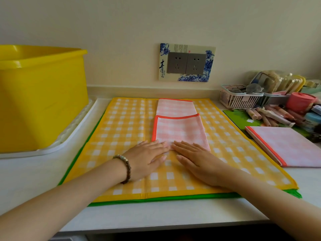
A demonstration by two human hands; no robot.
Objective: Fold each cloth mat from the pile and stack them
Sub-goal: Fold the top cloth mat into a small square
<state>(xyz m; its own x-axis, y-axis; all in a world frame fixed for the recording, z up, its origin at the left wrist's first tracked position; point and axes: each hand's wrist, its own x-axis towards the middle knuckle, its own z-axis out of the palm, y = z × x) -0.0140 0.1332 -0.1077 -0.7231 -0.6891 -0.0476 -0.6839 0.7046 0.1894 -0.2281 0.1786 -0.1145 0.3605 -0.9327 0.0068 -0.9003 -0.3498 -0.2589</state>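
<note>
Pressing fingers: straight on left hand and right hand, gripping nothing, tips on the near edge of the pink mat.
Fold in hand: pink mat part-folded into a strip, lying on the yellow mat.
Pile: yellow mat and green mat spread flat underneath, seemingly both left to fold.
Stack: one folded pink mat so far, set aside to the right.

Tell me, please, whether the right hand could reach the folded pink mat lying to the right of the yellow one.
Probably yes: the right hand rests flat on the yellow mat, holding nothing, and only bare cloth lies between it and the folded pink mat.
</note>
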